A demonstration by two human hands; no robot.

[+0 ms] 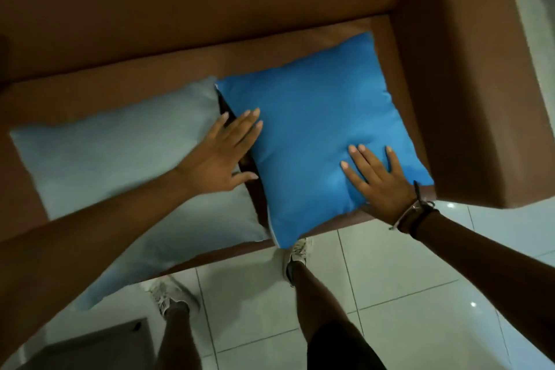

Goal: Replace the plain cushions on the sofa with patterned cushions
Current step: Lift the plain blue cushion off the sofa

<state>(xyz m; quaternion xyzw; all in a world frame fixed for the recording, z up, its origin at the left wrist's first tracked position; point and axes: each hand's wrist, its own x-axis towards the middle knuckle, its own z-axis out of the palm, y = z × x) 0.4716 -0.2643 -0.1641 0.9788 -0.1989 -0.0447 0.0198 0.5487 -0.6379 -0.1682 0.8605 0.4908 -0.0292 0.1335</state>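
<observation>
Nearest, two legs in pale shoes [295, 252] stand on the white tiled floor [420, 279], which lies open to the right; a grey block [99, 345] sits at the lower left. The sofa [468, 99] seat's front edge runs just ahead of the toes. The right hand [380, 179], fingers spread flat and gripping nothing, presses the bright blue cushion [315, 117], whose near corner overhangs that edge. The left hand [223, 149], open, lies at the gap beside the pale blue cushion [105, 153]. No writing is legible.
</observation>
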